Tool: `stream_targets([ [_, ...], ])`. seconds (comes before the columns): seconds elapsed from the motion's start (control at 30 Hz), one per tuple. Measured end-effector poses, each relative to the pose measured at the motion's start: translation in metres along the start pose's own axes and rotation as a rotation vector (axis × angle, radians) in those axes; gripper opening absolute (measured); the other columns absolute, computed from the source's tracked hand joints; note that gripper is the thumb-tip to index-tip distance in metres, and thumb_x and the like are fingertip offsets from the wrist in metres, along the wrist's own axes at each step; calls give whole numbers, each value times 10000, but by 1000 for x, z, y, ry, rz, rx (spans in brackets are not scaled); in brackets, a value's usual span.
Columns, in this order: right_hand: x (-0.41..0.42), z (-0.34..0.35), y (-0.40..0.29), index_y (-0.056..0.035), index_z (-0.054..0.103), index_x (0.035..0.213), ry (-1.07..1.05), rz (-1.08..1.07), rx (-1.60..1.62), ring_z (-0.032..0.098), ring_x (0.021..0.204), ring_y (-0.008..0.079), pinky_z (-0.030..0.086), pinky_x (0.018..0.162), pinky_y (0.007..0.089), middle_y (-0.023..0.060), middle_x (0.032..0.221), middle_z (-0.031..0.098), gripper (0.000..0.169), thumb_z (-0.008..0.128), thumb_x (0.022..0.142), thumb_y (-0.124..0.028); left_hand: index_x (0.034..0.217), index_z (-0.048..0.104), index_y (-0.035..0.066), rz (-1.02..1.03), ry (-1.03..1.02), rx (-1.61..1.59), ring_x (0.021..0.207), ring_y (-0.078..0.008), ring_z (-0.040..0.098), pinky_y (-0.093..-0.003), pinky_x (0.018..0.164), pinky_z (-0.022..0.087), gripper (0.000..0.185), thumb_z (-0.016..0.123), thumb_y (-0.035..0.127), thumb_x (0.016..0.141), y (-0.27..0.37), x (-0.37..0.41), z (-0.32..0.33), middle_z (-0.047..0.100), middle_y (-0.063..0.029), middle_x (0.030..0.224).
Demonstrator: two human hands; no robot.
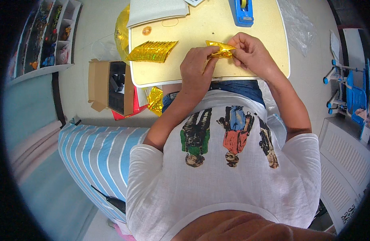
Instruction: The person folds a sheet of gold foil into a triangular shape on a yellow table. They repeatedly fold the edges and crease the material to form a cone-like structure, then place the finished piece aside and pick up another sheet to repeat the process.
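Observation:
Between my two hands is a folded piece of shiny gold foil paper (223, 50), just above the pale yellow tabletop (188, 33). My left hand (200, 64) has its thumb and fingers on the foil's left part. At the right end, my right hand (248, 54) pinches the foil between thumb and fingertips. To the left of my hands lies a fanned row of gold foil pieces (153, 51), folded and overlapping, its left end at the table edge. The underside of the held piece is hidden.
A blue tape dispenser (244, 15) stands at the table's far right. Grey-white sheets (157, 12) lie at the far left. Beside the table are an open cardboard box (99, 86), a yellow plastic bag (122, 33) and gold foil (155, 101). Clear plastic film (297, 27) lies on the right.

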State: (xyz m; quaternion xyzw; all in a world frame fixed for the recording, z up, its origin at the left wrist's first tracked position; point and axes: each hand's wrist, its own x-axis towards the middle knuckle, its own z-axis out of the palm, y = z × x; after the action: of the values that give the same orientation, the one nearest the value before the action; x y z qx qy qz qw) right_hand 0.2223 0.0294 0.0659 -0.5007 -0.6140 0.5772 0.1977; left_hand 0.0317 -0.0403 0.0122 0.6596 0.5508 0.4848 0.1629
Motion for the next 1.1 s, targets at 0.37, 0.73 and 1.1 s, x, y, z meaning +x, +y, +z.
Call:
stream_targets([
  [0.37, 5, -19, -2, -46, 612, 1075, -270, 27, 190, 707, 671, 86, 595, 630, 218, 22, 797, 673, 70, 660, 1024, -44, 1166, 706, 73, -104, -50, -148, 805, -238, 679, -346, 700, 548, 328, 760, -29, 859, 1, 4, -7, 731, -97, 1025],
  [0.73, 5, -14, -7, -7, 637, 1065, -212, 36, 119, 677, 628, 110, 557, 571, 236, 32, 748, 656, 93, 684, 1003, -59, 1183, 736, 75, 117, -150, -66, 923, -295, 692, -401, 816, 575, 281, 658, -8, 926, -9, 2, -11, 732, -98, 1069],
  [1.1, 2, 1, 14, -6, 694, 1169, 11, -33, 138, 544, 645, 27, 419, 555, 199, -12, 829, 651, 150, 652, 1027, -25, 1208, 755, 86, 164, -149, 84, 889, -283, 690, -382, 748, 584, 314, 650, 16, 920, -4, 1, -13, 686, -124, 997],
])
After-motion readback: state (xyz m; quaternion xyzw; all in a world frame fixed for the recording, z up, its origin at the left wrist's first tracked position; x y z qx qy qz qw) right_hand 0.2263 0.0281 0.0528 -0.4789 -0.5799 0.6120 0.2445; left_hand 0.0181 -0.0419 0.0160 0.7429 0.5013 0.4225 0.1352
